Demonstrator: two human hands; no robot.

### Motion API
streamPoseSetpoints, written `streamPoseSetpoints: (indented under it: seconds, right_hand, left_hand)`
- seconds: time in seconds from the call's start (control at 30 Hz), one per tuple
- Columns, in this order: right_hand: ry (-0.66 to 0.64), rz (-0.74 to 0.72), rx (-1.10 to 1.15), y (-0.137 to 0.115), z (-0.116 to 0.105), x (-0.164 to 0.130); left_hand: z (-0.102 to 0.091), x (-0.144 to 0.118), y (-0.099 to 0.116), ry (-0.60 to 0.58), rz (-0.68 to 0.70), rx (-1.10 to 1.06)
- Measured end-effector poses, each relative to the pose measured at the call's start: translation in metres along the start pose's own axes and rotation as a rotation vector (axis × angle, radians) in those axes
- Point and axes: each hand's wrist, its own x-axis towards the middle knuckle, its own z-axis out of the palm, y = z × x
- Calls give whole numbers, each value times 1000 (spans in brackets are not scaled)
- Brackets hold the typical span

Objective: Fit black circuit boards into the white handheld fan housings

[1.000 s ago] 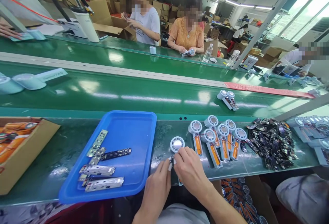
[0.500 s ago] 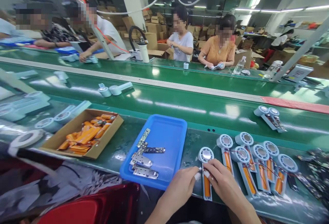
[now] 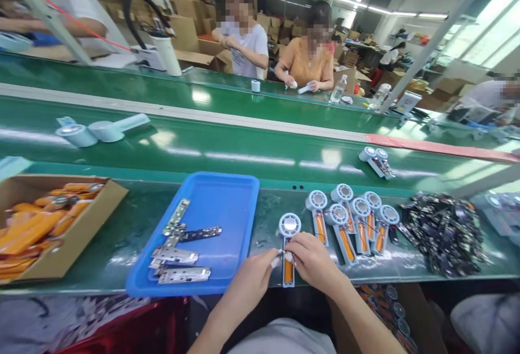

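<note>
A light blue handheld fan housing point(image 3: 290, 225) lies on the green bench with its round head away from me and an orange battery point(image 3: 288, 275) in its open handle. Over the handle, the fingertips of my left hand point(image 3: 255, 273) are pinched together, with a white cover on a finger. My right hand point(image 3: 312, 259) pinches from the other side, also with white at a fingertip, close against the left. Whatever small part sits between the fingers is too small to make out. To the right lie several similar open fan housings point(image 3: 338, 214) with orange batteries and thin wires.
Left of my hands is a blue tray point(image 3: 244, 224) with metal-backed circuit boards point(image 3: 184, 274). Farther left stands a cardboard box point(image 3: 87, 229) of orange batteries. A heap of dark circuit boards point(image 3: 442, 232) lies right. Beyond runs a green conveyor point(image 3: 244, 148); co-workers sit across it.
The view has swung to the right, bringing the whole heap of circuit boards into sight. Both hands stay pinched together over the same fan housing.
</note>
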Motion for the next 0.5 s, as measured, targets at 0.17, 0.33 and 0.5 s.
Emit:
streamPoseSetpoints:
  seconds: [0.17,0.33,0.5]
  right_hand:
    - [-85,19,152,6,-6,2]
    - [-117,18,245,12,-8,0]
    - [-98,15,229,13,0,-1]
  left_hand:
    - [-6,1,2,-37,-48,-19]
    - [-11,2,5,-81,-60,-26]
    - [-8,2,4,-69,-36,18]
